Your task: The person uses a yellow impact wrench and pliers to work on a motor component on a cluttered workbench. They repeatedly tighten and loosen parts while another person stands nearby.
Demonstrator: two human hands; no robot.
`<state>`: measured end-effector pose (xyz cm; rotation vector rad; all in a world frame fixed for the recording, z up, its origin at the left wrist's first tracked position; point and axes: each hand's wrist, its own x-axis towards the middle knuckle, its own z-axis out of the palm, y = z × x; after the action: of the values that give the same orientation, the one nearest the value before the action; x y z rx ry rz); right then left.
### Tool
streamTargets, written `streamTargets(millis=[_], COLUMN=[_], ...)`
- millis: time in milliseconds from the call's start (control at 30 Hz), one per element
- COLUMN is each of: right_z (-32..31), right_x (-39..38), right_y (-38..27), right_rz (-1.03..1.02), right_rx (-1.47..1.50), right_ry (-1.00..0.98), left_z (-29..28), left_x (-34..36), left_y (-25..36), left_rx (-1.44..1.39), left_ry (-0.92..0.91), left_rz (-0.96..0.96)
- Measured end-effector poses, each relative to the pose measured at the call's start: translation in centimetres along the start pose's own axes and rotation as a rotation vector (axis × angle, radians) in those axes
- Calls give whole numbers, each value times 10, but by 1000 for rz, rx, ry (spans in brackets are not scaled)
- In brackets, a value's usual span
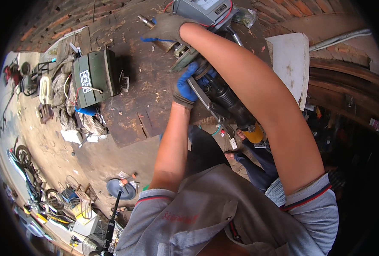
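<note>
A long dark metal assembly lies slanted across the bench edge, with a flange and a ribbed black cylinder (225,94). My left hand (185,87), in a blue-and-grey work glove, has its fingers curled around the assembly just below the flange. A flat metal lever (206,100) runs beside that hand. At the upper end my right hand (168,29), gloved likewise, is closed over a metal shaft (145,21) whose tip sticks out past the glove. My right forearm covers part of the assembly, and the far side of each grip is hidden.
The stained brown wooden bench (134,89) carries a green metal box (95,79) at left and a grey device (204,10) with red wire at the back. A white panel (289,68) stands at right. Another person's legs (257,160) show beneath. Motorcycles (25,170) stand far left.
</note>
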<state>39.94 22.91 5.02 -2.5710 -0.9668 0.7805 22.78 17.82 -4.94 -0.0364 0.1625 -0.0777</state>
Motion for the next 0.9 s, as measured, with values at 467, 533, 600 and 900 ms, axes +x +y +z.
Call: streamTargets(millis=[467,533,600,900], right_z=[-78,-16,55,127], right_x=[-285,-347,-398,-425], right_y=[76,159,194,195], right_rz=[107,406,737,935], right_rx=[780,597,189,266], right_ry=[815,976,867,555], left_z=[-10,-28,-27,-19], left_x=[12,13,14,15], left_y=[-3,5,6,29], left_rx=[177,78,113,215], left_ry=[39,-55,-70,-147], left_rz=[24,-62,-74,-110])
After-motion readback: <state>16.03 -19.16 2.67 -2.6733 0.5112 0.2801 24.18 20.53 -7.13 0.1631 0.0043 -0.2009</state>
